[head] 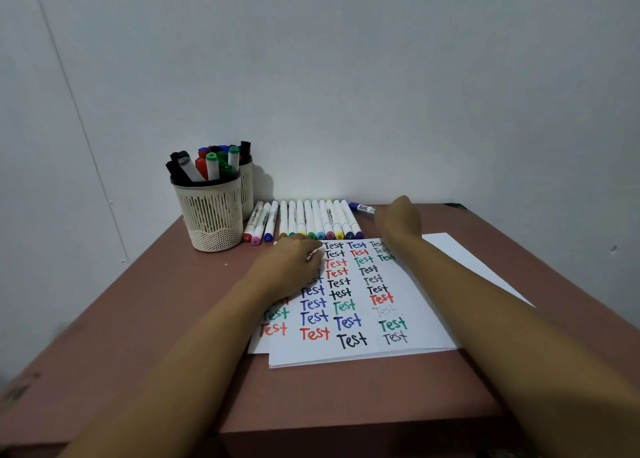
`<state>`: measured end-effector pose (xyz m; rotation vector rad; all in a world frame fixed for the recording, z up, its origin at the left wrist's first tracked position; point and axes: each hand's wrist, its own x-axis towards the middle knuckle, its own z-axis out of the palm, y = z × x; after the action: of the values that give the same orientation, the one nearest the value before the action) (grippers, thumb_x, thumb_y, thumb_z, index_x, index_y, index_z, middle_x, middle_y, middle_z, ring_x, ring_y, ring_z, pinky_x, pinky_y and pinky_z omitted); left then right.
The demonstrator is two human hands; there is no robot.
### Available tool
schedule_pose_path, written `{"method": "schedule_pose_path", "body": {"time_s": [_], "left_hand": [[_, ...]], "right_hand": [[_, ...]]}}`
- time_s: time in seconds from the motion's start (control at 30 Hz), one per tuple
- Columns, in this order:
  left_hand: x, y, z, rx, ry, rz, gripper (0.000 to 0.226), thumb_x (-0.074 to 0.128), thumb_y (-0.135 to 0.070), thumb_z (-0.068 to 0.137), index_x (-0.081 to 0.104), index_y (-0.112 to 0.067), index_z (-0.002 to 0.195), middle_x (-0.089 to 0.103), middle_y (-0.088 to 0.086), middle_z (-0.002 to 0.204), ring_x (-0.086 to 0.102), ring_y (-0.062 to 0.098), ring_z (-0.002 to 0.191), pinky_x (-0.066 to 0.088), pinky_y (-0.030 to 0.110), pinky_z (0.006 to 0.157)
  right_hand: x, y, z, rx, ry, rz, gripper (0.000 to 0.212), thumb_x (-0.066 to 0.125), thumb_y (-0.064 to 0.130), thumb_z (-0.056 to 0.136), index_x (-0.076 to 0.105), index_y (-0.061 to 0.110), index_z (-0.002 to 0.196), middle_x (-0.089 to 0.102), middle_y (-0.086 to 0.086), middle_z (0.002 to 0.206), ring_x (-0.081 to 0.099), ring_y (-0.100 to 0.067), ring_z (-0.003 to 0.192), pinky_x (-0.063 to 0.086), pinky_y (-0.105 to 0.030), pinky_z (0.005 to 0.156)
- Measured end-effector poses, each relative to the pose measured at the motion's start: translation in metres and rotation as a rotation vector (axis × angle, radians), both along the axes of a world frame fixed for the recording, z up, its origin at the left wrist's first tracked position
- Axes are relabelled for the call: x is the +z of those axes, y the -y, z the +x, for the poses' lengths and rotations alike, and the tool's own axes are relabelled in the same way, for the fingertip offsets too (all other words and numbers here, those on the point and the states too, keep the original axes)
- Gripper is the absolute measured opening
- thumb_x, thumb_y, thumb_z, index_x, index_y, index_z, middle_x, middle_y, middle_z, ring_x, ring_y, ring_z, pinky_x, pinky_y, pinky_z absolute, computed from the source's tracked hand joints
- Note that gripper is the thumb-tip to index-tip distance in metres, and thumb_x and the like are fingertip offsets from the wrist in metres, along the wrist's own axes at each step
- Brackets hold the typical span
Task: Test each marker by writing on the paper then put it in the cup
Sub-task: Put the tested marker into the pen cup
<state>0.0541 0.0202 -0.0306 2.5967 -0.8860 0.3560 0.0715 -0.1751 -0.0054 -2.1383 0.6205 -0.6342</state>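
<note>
Steadying white written-on paper (349, 348) with loose left hand (294, 262); reaching right hand (398, 220) to blue-capped white marker (362, 208), grasp unclear.

The bench (166, 319) is reddish-brown. White paper (431, 329) carries rows of "Test" in black, red, blue and green (one faint grey). The cream cup (211, 215) has a slotted pattern; white markers (308, 217) show assorted coloured caps.

"Test" handwritten repeatedly on the paper (398, 346) (red, blue, green, black), marker labels unreadable
</note>
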Motion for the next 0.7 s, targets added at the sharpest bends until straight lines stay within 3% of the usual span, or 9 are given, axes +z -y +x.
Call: {"method": "schedule_pose_path", "body": {"time_s": [0.1,0.2,0.33,0.47,0.53,0.6,0.7], "left_hand": [[0.004,0.001,-0.006,-0.009,0.064,-0.035,0.038,0.040,-0.027,0.098,0.050,-0.017,0.134,0.051,0.004,0.134,0.049,0.019,0.118,0.044,0.034,0.097],[0.006,0.004,-0.012,-0.040,0.122,-0.093,0.041,0.042,-0.026,0.098,0.045,-0.016,0.138,0.047,0.003,0.137,0.047,0.017,0.121,0.040,0.030,0.097],[0.007,0.008,-0.017,-0.084,0.176,-0.123,0.053,0.045,-0.026,0.097,0.028,-0.013,0.146,0.034,0.007,0.146,0.038,0.019,0.130,0.033,0.027,0.103],[0.008,0.011,-0.022,-0.068,0.060,-0.093,0.063,0.046,-0.037,0.096,0.018,-0.016,0.149,0.027,0.003,0.150,0.029,0.016,0.135,0.027,0.024,0.106],[0.009,0.011,-0.022,-0.054,0.020,-0.062,0.055,0.044,-0.036,0.097,0.028,-0.015,0.145,0.040,0.005,0.141,0.039,0.018,0.128,0.033,0.028,0.102],[0.011,0.012,-0.022,-0.045,0.033,-0.020,0.037,0.042,-0.033,0.098,0.047,-0.012,0.128,0.056,0.007,0.118,0.053,0.023,0.107,0.044,0.034,0.088],[0.012,0.014,-0.026,-0.042,0.038,-0.007,0.024,0.038,-0.030,0.100,0.049,-0.009,0.102,0.054,0.003,0.093,0.052,0.022,0.083,0.042,0.036,0.070]], "right_hand": [[0.006,0.004,-0.018,0.046,0.155,0.099,0.013,0.050,0.016,0.092,0.053,0.004,0.097,0.053,-0.006,0.085,0.048,-0.018,0.070,0.032,-0.024,0.048],[0.010,0.003,-0.046,0.096,0.281,0.288,0.006,0.051,0.013,0.091,0.050,0.008,0.093,0.050,0.002,0.077,0.044,-0.008,0.061,0.034,-0.014,0.045],[0.004,-0.001,-0.074,0.167,0.321,0.478,0.005,0.050,0.012,0.085,0.051,0.010,0.080,0.039,-0.005,0.066,0.031,-0.015,0.053,0.027,-0.024,0.049],[0.002,-0.009,-0.087,0.233,0.311,0.624,0.016,0.051,0.012,0.087,0.050,0.012,0.072,0.042,-0.001,0.058,0.030,-0.011,0.046,0.024,-0.024,0.046],[0.001,-0.012,-0.089,0.273,0.295,0.673,0.021,0.052,0.013,0.089,0.049,0.014,0.068,0.043,0.001,0.057,0.029,-0.009,0.043,0.024,-0.021,0.044],[0.001,-0.015,-0.089,0.304,0.299,0.737,0.025,0.055,0.016,0.090,0.049,0.014,0.066,0.044,0.002,0.056,0.029,-0.009,0.044,0.024,-0.022,0.044],[0.001,-0.018,-0.088,0.403,0.319,0.805,0.028,0.062,0.029,0.091,0.053,0.014,0.070,0.048,0.004,0.053,0.035,-0.008,0.045,0.028,-0.022,0.047]]}}
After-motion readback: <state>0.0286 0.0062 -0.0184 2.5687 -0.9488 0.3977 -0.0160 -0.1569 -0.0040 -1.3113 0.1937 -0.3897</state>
